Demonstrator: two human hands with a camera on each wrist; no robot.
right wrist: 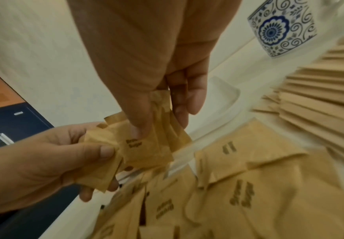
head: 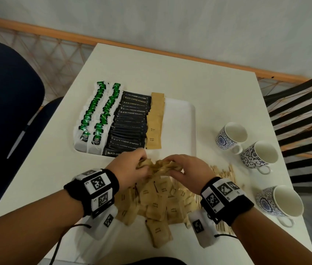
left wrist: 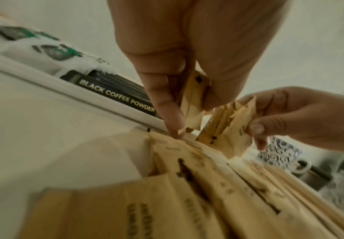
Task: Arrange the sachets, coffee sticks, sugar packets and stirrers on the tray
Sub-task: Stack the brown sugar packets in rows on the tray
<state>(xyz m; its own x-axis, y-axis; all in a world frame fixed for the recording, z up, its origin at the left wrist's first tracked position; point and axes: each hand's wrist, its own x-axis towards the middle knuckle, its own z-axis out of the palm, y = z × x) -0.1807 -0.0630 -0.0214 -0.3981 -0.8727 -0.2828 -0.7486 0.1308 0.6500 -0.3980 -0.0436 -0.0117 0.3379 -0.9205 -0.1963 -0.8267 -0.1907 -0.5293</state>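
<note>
Sugar packets [head: 157,205] lay heaped at the near edge of the surface [head: 132,64], directly beneath our wrists, with loose stirrers [head: 223,173] fanned just to the right of the heap. Above the heap we held a bunch of packets [head: 161,166] between both hands: our left hand [head: 130,169] pinched one end, our right hand [head: 187,171] gripped the other, probably to square them into a neat stack before laying them down. Just beyond our fingers sat the tray [head: 182,119], already carrying rows of sachets [head: 94,115] along its left edge, coffee sticks [head: 130,123] beside them, then one column of sugar; its right part stayed bare. Three cups [head: 231,136] stood toward the right edge.
</note>
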